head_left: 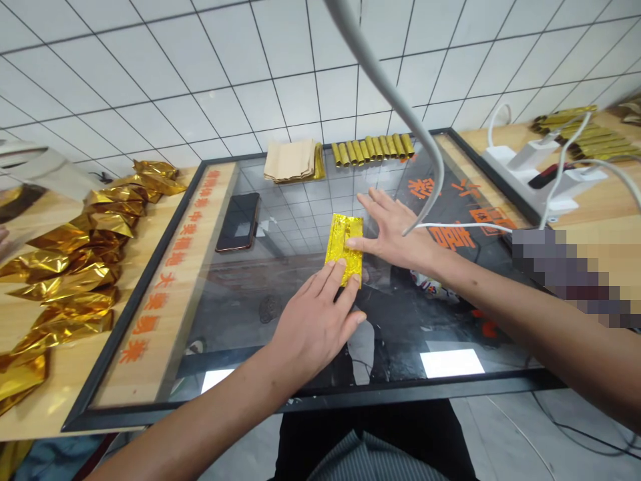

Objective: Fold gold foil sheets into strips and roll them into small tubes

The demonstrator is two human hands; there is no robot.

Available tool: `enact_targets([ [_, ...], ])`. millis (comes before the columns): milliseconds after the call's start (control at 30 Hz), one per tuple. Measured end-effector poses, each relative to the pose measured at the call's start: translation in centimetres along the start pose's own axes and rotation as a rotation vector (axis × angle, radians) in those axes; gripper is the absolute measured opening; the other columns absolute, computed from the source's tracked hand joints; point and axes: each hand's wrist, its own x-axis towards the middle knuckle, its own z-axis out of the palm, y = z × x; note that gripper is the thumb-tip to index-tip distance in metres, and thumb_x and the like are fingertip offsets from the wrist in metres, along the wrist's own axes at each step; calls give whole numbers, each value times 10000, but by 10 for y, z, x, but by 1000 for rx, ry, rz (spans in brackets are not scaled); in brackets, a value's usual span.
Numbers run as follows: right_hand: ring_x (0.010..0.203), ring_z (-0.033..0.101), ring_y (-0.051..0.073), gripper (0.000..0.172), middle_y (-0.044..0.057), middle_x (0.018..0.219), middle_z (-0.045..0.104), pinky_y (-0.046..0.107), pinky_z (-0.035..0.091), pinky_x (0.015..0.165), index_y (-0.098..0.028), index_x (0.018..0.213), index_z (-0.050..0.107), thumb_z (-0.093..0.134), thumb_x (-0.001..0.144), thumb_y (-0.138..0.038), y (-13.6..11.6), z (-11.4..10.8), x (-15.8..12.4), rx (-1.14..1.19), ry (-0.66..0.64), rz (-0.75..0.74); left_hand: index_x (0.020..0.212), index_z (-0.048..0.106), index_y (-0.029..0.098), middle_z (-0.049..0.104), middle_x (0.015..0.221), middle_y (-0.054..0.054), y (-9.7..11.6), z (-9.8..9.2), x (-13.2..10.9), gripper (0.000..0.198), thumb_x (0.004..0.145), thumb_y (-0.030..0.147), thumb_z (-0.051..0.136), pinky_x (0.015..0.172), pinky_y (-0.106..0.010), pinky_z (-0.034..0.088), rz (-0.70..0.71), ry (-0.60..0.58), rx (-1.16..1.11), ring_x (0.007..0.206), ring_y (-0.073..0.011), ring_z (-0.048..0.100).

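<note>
A small sheet of gold foil paper [336, 239] lies flat on the dark glass panel [300, 280], with a fold line along its left side and a raised flap near its middle. My left hand [320, 317] rests on the lower part of the sheet, fingers stretched out and slightly spread. At the sheet's right edge, the thumb of my right hand [393, 230] touches the foil, while its other fingers spread over the glass. Neither hand grips anything. My left fingers hide the sheet's lower left edge.
Rolled gold tubes [373, 149] line the panel's far edge beside a paper stack [290, 162]. A phone [238, 222] lies to the left. Folded gold foil pieces [75, 267] cover the left tabletop. A power strip [531, 177] with cables sits right; a grey cable [395, 93] hangs overhead.
</note>
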Motion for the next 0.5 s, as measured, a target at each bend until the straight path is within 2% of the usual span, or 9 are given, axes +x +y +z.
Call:
enact_targets([
  [67,1694,258,410,1005,148,1828,308,670,249,1349,-249,1743,391,701,920,-734,-1,1,-6,9,-17,4,1542,590,86,519,1668,-275,0,0,0,593,1154,522,485,1272,-543,472,1,-4,-5,1609,-382,464],
  [167,1679,298,417,932,121,1812,362,673,288,1339,-277,1721,439,704,932,-696,3,4,0,4,2,59,1556,581,88,516,1673,-269,0,0,0,601,1158,525,473,1283,-534,461,-1,-22,-3,1618,-367,453],
  [333,1691,282,381,847,145,1817,344,658,277,1346,-233,1736,399,564,1028,-668,12,6,12,-5,4,58,1553,591,91,510,1676,-272,0,-1,0,606,1159,534,464,1280,-532,463,-2,-20,10,1613,-370,461],
  [400,1705,236,382,909,173,1835,283,658,239,1355,-203,1753,352,577,1017,-686,11,3,6,0,-29,46,1545,601,93,514,1672,-272,0,-1,0,600,1161,532,458,1276,-535,467,-4,-11,12,1605,-378,470],
  [500,1717,158,407,1114,211,1850,197,670,177,1362,-178,1770,300,681,912,-778,7,-3,-8,10,-122,-6,1553,594,89,516,1672,-267,1,-2,0,600,1169,522,435,1286,-532,459,0,-20,8,1611,-375,461],
])
